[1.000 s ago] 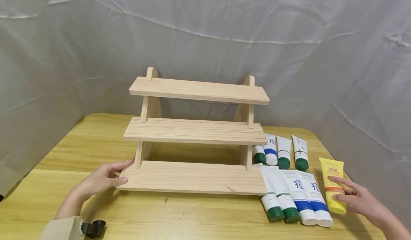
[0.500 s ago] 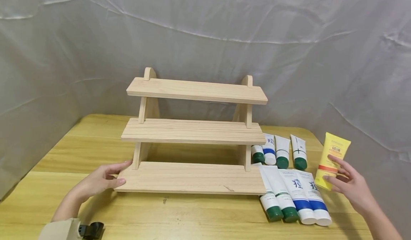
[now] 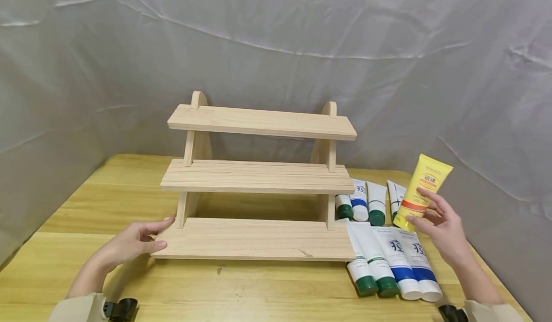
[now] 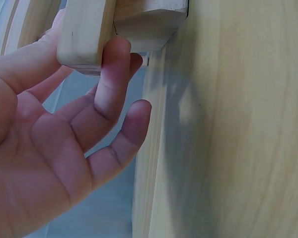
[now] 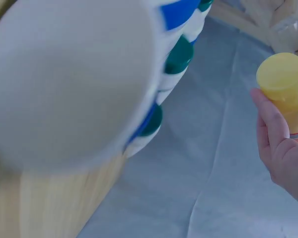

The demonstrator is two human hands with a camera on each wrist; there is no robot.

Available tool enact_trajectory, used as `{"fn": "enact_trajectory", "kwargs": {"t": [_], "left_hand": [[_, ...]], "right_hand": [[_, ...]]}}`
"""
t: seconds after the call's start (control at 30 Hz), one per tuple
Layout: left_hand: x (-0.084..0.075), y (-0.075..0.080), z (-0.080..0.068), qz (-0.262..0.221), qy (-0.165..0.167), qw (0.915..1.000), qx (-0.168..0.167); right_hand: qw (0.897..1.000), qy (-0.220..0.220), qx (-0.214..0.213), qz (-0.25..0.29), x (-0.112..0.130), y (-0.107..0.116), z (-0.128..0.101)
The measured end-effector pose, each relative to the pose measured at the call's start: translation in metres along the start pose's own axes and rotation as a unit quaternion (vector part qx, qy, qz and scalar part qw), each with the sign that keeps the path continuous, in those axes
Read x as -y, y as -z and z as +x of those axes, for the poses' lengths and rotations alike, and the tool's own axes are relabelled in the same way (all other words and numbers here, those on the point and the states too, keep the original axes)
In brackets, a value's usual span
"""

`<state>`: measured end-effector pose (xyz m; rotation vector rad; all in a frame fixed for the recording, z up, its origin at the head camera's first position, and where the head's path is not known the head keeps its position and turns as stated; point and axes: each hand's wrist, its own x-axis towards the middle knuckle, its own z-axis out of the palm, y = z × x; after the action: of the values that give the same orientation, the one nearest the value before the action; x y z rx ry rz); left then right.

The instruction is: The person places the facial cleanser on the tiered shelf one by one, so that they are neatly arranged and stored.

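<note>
Your table point(image 3: 86, 202) carries a 3-tier wooden rack point(image 3: 258, 176), whose rear legs are mostly hidden behind the shelves. Your left hand point(image 3: 131, 240) rests against the rack's bottom-left corner, fingers nearly straight and spread, gripping nothing; in the left wrist view the fingertips point(image 4: 120, 54) touch the board's rounded end, and the rest of the rack is cut off there.

Right of the rack lie 4 tubes in a front row point(image 3: 390, 259) and more in a back row point(image 3: 366, 200) (3 show clearly; a 4th is partly covered by the yellow tube, so its cap is hard to make out).

Your right hand point(image 3: 444, 228) holds the yellow tube point(image 3: 422, 188) off the table, tilted, cap down, above the back row's right end; fingers and thumb curl round its lower part. In the right wrist view a blurred pale shape fills the left side, and only the cap point(image 5: 282, 77) and a strip of tube show.
</note>
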<state>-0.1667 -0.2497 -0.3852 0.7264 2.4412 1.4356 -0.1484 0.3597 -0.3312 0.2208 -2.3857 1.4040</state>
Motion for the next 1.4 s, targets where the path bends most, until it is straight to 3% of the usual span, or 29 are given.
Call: {"fn": "enact_trajectory", "kwargs": {"t": [0.43, 1.1, 1.4], "left_hand": [[0.004, 0.002, -0.002, 0.003, 0.002, 1.0000, -0.001], [-0.001, 0.002, 0.001, 0.025, 0.018, 0.9995, -0.003], [-0.002, 0.001, 0.003, 0.050, 0.029, 0.9983, -0.010]], "right_hand": [[0.995, 0.002, -0.009, 0.099, 0.017, -0.047, 0.020], [0.988, 0.039, 0.040, 0.143, 0.067, -0.090, 0.045], [0.977, 0.051, 0.056, 0.199, 0.081, -0.120, 0.056]]}}
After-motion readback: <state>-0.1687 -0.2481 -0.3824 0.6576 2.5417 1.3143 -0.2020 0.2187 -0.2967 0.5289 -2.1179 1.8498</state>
